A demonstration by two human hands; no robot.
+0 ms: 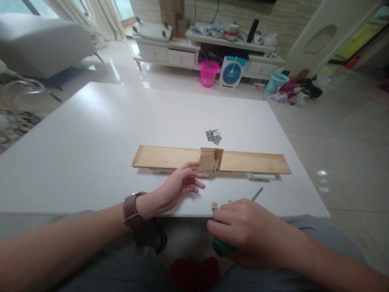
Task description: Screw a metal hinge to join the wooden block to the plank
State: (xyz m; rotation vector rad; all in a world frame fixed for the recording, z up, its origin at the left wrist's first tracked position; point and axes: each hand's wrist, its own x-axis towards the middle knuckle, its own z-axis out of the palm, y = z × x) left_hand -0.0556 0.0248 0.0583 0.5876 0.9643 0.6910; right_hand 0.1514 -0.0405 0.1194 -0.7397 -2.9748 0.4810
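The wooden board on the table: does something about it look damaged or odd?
Yes. The small wooden block at the middle of the board has a jagged, chipped lower edge, beside the left hand.

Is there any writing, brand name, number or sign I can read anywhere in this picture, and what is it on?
No text can be read anywhere.
Watch on the left wrist: its face is turned away.
Green-handled screwdriver in the right hand: no visible marking.
Blue fan and the items on the shelf: any markings are too small and blurred.
Wooden board: plain.
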